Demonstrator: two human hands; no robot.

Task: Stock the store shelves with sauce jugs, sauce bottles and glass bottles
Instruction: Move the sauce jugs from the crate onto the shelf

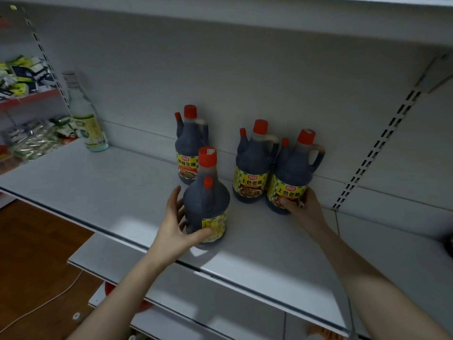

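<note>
One white shelf carries all the stock in view. Its front lip is the main hazard: no guard is seen there, so anything tipped outward is judged likely to fall to the floor.

Four sauce jugs are stood on it. The front jug is placed nearest the lip, ahead of the rear jug, with its small spout turned outward and its label turned aside. If it is let go while leaning, or nudged forward, it could go over the lip. The middle jug is set near the back panel, and the right jug is stood touching it or just beside it; which cannot be told. A leftward push on the right jug would be passed to the middle jug, and both tall bodies could be rocked.

The glass bottle is stood at the far left of the shelf, well apart from the jugs. It is not threatened by either arm as placed, but a wide leftward sweep is to be avoided.

The left hand is wrapped round the lower body of the front jug, thumb across the label. The right hand is closed round the base of the right jug. Little control of the top is given by so low a grasp, and a slip there is judged the likeliest cause of tipping.
</note>
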